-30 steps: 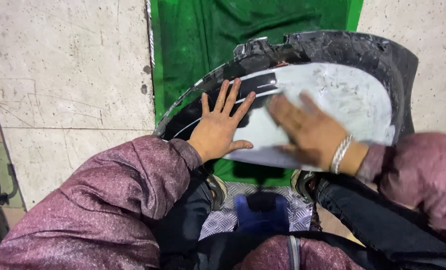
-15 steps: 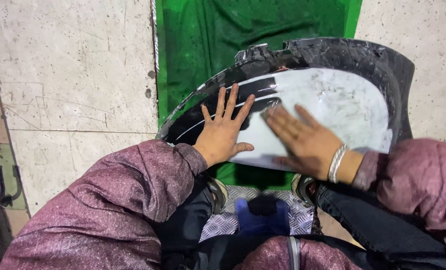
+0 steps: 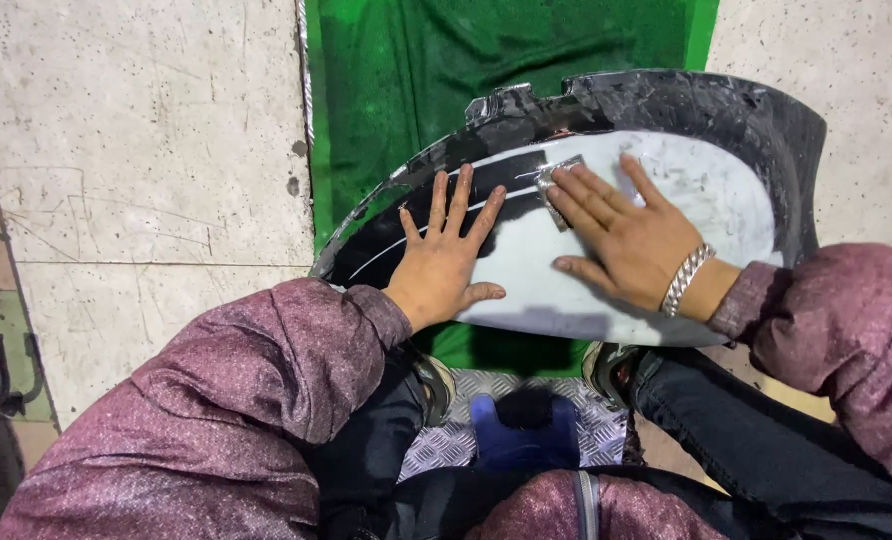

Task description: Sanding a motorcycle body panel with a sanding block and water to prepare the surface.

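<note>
The curved black vehicle panel [image 3: 666,110], with a big grey sanded patch, lies on a green mat [image 3: 416,60] over the pale concrete floor [image 3: 126,150], before my knees. My left hand [image 3: 444,268] rests flat and open on it. My right hand [image 3: 626,235] presses a small grey sanding piece [image 3: 556,178] under flat fingers.

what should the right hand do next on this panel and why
Probably draw the small grey sanding piece back toward the wrist across the pale patch. The right hand presses it flat at the patch's left edge, beside the black area, while the left hand lies spread on the curved panel, steadying it.
</note>
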